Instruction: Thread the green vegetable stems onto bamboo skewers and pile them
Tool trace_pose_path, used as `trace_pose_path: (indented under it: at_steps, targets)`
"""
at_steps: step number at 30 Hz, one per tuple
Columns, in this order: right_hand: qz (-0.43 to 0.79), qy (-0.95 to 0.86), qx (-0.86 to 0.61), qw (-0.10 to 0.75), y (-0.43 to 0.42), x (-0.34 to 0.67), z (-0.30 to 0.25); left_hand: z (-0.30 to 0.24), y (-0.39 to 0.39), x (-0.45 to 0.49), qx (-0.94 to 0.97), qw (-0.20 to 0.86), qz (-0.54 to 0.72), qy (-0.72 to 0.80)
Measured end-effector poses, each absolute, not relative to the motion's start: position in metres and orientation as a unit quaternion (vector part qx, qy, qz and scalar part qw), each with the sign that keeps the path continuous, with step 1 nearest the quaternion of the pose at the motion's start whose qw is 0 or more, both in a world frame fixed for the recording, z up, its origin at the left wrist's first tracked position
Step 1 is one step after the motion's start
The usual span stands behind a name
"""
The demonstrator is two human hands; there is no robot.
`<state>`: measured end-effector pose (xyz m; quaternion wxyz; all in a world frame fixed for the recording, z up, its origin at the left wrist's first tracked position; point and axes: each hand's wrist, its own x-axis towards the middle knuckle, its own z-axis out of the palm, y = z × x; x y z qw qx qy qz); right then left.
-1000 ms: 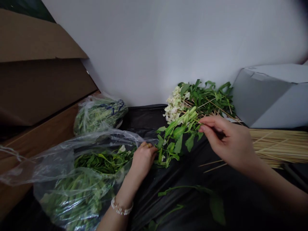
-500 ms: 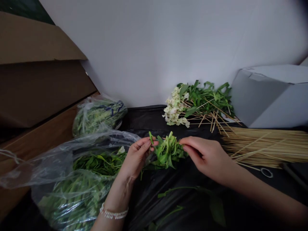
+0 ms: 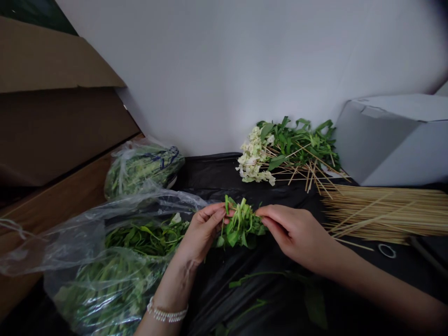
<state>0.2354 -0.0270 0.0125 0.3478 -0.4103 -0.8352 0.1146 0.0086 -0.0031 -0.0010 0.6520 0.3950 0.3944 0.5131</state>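
Between my two hands a bunch of leafy green stems [image 3: 242,221] is threaded on a thin bamboo skewer. My right hand [image 3: 294,231] pinches the skewer at the right side of the bunch; the skewer's rear end [image 3: 357,245] shows beyond my wrist. My left hand [image 3: 206,228] pinches a short green stem [image 3: 227,205] between thumb and fingers, at the bunch's left side. The skewer's tip is hidden by leaves and fingers. To the left, loose greens [image 3: 147,237] lie in an opened clear plastic bag [image 3: 80,242].
Another tied bag of greens [image 3: 143,168] sits behind. Skewers loaded with greens and pale leaves [image 3: 254,161] lie by the wall, near a white box [image 3: 395,140]. Bare bamboo skewers [image 3: 392,210] and a ring [image 3: 387,251] are at right. Loose stems [image 3: 257,276] lie on black plastic sheeting [image 3: 206,289].
My right hand has shifted left with the skewer and its greens. My left hand has moved slightly right, bringing its stem against the bunch.
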Motion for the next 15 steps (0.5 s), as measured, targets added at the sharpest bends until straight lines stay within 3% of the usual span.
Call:
trace_pose_path:
  at_steps: [15]
  targets:
    - [0.124, -0.834, -0.414, 0.343, -0.0262, 0.2352, 0.0071, -0.0028, -0.0031, 0.0099, 0.474, 0.564, 0.512, 0.441]
